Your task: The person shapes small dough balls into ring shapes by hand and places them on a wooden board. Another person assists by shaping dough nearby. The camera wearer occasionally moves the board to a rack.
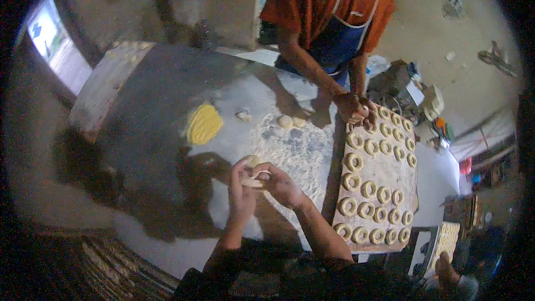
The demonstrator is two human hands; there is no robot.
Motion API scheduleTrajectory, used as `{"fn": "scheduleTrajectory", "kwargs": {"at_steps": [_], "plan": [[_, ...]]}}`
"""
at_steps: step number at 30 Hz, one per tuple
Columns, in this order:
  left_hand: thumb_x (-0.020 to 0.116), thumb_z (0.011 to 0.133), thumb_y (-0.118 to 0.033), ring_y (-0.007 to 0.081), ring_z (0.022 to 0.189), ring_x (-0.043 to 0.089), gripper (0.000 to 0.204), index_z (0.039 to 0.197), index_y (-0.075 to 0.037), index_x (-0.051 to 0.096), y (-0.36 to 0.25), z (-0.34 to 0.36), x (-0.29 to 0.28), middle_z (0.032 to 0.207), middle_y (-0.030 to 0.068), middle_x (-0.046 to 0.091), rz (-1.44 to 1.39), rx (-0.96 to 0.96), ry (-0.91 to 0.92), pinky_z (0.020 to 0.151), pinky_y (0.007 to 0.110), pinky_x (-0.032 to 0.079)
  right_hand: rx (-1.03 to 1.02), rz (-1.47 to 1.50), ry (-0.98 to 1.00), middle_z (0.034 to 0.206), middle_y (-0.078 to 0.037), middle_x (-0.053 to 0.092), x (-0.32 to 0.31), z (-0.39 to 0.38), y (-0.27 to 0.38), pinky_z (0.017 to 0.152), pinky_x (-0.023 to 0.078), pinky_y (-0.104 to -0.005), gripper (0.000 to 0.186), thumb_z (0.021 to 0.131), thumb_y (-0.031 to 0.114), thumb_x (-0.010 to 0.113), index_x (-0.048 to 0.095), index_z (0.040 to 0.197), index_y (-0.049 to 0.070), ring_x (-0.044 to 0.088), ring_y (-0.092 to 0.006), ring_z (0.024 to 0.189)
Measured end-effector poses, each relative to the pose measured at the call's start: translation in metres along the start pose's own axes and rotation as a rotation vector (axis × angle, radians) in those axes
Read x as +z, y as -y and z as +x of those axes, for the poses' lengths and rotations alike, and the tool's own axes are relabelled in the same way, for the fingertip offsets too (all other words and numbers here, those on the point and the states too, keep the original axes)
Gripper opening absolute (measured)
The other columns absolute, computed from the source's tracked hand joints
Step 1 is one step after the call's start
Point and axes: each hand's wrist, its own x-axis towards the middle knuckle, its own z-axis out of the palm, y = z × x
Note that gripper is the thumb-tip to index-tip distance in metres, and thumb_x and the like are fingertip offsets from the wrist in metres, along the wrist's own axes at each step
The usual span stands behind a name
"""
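My left hand [242, 191] and my right hand [283, 188] meet over the near part of the worktable, fingers curled around a pale piece of dough [253, 183]. The dough looks like a bent strip or ring; the fingers partly cover it. Beyond my hands, a flattened yellow mass [204, 124], perhaps dough, lies on the grey tabletop [161, 106]. To its right sit a small dough scrap [243, 116] and two round dough pieces [285, 121] beside scattered white flour [290, 147].
On the right a wooden board [384, 173] carries rows of dough rings [351, 181]. Across the table a co-worker in an orange shirt [298, 5] and blue apron has both hands [356, 110] over its far corner. Another tray of rings [446, 239] stands at lower right.
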Motion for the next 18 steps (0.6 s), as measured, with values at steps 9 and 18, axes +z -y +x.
{"fn": "scheduleTrajectory", "kwargs": {"at_steps": [9, 18], "plan": [[0.038, 0.102, -0.037, 0.0251, 0.089, 0.051, 0.039, 0.104, 0.0, 0.049, -0.002, -0.029, 0.065, 0.098, 0.0106, 0.052, 0.236, 0.108, -0.003, 0.078, 0.037, 0.042, -0.133, 0.212, -0.331, 0.073, -0.002, 0.056, 0.008, -0.052, 0.035, 0.064, 0.044, -0.0295, 0.052, 0.097, 0.037, 0.051, 0.039, 0.142, 0.013, 0.056, -0.0142, 0.075], [0.043, 0.102, -0.027, 0.0175, 0.082, 0.047, 0.029, 0.09, -0.002, 0.049, -0.03, -0.072, 0.178, 0.087, 0.0063, 0.05, -0.1, 0.131, 0.305, 0.074, 0.032, 0.042, -0.194, -0.761, -0.661, 0.079, 0.001, 0.051, -0.038, -0.167, 0.097, 0.066, 0.047, -0.0284, 0.039, 0.094, 0.027, 0.057, 0.042, 0.127, 0.013, 0.052, -0.0155, 0.066]]}}
